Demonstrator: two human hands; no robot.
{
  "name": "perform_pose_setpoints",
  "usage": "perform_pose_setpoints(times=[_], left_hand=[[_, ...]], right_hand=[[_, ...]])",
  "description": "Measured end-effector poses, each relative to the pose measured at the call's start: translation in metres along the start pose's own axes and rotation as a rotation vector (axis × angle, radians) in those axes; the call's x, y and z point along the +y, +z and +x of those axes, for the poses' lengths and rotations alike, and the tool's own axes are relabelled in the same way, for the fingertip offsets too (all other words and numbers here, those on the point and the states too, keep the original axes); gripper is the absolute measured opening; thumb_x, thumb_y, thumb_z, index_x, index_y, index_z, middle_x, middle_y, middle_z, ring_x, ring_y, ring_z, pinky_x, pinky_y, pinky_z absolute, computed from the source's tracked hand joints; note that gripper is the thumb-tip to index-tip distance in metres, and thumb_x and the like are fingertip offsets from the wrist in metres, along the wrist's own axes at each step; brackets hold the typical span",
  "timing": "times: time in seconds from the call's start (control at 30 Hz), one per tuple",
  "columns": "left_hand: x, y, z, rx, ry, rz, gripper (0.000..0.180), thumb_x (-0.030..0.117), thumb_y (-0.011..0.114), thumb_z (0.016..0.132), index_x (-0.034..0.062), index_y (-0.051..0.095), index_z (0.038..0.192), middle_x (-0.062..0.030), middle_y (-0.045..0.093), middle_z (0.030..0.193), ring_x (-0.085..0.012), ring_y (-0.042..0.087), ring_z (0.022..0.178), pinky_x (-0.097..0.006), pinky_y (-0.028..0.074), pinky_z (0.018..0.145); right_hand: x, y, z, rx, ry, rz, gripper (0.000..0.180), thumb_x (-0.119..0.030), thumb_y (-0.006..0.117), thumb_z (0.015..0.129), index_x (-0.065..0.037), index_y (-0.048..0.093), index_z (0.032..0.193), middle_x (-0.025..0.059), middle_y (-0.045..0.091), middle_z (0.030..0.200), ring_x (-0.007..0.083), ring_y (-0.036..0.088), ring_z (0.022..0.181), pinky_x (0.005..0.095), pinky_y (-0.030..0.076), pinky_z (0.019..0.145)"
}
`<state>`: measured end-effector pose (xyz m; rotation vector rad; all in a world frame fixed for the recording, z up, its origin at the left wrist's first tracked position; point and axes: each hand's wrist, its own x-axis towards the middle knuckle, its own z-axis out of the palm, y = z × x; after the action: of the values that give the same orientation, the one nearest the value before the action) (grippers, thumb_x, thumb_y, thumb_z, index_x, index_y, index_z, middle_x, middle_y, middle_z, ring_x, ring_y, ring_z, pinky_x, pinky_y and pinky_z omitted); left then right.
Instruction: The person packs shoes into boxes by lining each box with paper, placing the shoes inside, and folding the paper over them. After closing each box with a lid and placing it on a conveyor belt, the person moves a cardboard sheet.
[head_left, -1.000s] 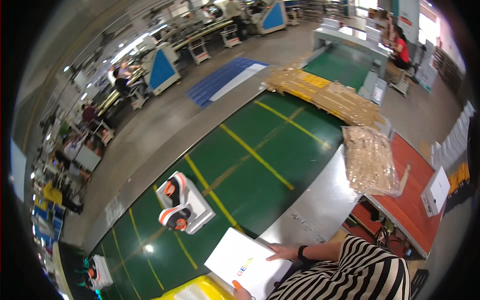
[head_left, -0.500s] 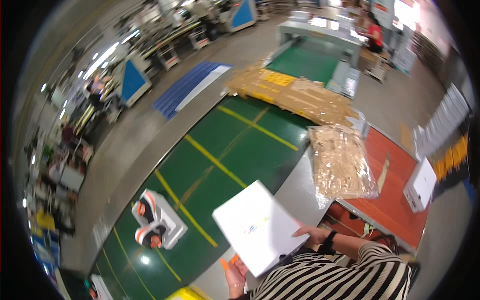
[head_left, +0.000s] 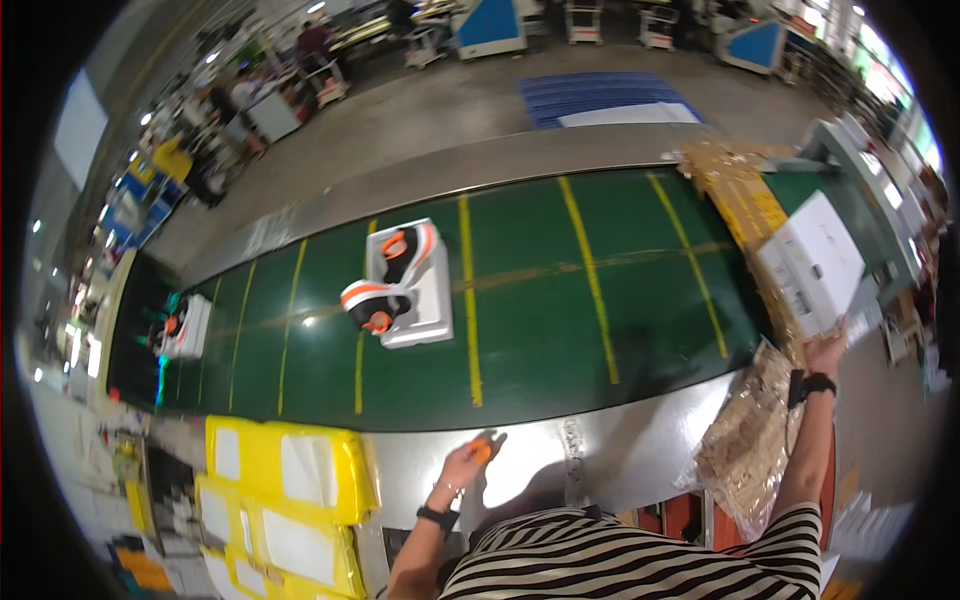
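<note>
At the right, my right hand (head_left: 825, 350) grips the lower edge of a white shoebox (head_left: 815, 255), held tilted over the far end of the belt by the cardboard strip. My left hand (head_left: 465, 465) is closed on a small orange object (head_left: 482, 453), above the metal edge; its kind cannot be made out. On the green conveyor belt (head_left: 530, 330) sits a white open box (head_left: 430, 300) with a pair of black, white and orange shoes (head_left: 385, 290) in and over it. Farther left, another white box (head_left: 195, 325) carries a similar shoe (head_left: 172, 328).
Yellow-wrapped packs (head_left: 290, 500) are stacked at the near left. A clear bag of brown paper (head_left: 745, 440) lies at the near right. Taped cardboard (head_left: 735, 195) spans the belt's right end, before a grey machine frame (head_left: 865, 170). Blue slats (head_left: 590, 97) lie on the floor beyond.
My right hand has carried the shoebox away from my body, out to the right. My left hand has come off the box, keeping the orange object. The view has turned leftward.
</note>
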<state>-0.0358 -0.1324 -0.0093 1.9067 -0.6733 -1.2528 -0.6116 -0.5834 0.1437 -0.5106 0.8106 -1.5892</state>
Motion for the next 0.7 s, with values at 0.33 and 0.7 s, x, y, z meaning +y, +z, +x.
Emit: perform_pose_setpoints(times=[0.33,0.7], left_hand=[[0.105,-0.116,0.136,0.618,0.505,1.146,0.075,0.018,0.082,0.066,0.0035,0.048,0.132,-0.0185,0.053,0.119,-0.0341,0.052,0.114,-0.041,0.045,0.092],[0.062,-0.119,0.229,0.391,0.614,1.213,0.018,0.018,0.053,0.084,0.0161,0.062,0.099,-0.0045,0.059,0.099,-0.0224,0.058,0.098,-0.039,0.045,0.082]], right_hand=[[0.208,0.143,-0.094,-0.800,0.764,-1.000,0.056,-0.018,0.065,0.090,-0.002,0.044,0.139,0.0124,0.058,0.127,0.0198,0.063,0.101,0.0323,0.052,0.085],[0.216,0.122,-0.136,-0.771,0.552,-1.257,0.050,-0.004,0.062,0.089,-0.001,0.047,0.137,0.0151,0.057,0.129,0.0210,0.055,0.118,0.0304,0.044,0.096]])
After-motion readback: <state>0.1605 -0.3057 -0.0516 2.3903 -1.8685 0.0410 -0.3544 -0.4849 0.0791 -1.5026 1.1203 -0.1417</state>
